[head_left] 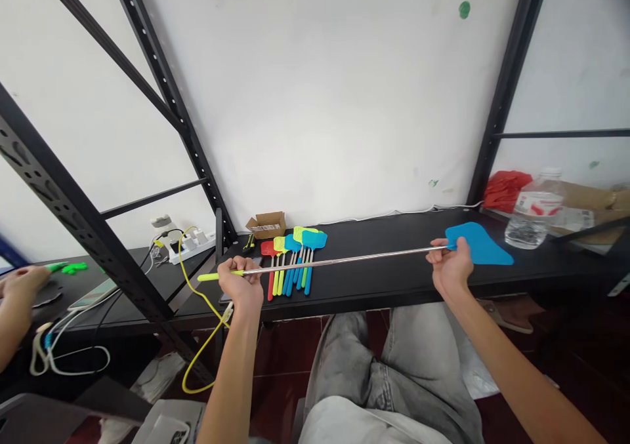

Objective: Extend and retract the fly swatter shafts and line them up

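Observation:
Stretched between both hands is a fly swatter (354, 258) with a long thin metal rod, a yellow-green grip at the left and a blue paddle at the right. My left hand (241, 281) is closed round the rod beside the grip. My right hand (453, 263) pinches the neck at the base of the blue paddle. Behind the rod, several shorter fly swatters (294, 260) lie side by side on the black shelf (384, 234), with red, yellow and blue paddles pointing toward the wall.
Near the wall sit a small open cardboard box (267, 225) and a white power strip (191, 247). A yellow cable (197, 365) hangs at the left front. On the right stand a plastic bottle (534, 209) and a red bag (506, 191). Another person's hand (22, 283) shows far left.

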A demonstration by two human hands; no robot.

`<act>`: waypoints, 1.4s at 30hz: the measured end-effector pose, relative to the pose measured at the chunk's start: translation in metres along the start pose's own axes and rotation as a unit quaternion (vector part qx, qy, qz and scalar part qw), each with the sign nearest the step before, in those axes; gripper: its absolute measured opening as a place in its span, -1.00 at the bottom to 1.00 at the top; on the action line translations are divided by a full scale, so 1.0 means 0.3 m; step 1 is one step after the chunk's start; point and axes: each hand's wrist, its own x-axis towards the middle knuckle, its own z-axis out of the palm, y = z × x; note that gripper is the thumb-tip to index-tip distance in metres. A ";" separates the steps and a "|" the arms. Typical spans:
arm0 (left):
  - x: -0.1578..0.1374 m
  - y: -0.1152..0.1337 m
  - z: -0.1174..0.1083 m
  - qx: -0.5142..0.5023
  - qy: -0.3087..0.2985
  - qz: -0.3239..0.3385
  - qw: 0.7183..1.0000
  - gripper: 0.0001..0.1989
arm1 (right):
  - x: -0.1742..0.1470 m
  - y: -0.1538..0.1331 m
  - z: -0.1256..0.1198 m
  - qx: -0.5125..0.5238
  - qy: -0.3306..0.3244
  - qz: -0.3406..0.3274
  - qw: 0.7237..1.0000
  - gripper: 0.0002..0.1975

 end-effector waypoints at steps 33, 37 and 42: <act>-0.057 -0.038 0.044 -0.020 -0.005 0.001 1.000 -0.71 | -0.016 0.006 0.001 0.013 -0.009 -0.021 1.000 -0.46; -0.095 -0.068 0.073 -0.024 -0.010 -0.008 1.000 -0.71 | -0.061 0.014 0.033 0.015 -0.009 -0.008 1.000 -0.47; -0.151 -0.129 0.099 -0.026 -0.036 0.001 0.999 -0.72 | -0.148 0.052 0.078 0.004 -0.027 0.010 1.000 -0.48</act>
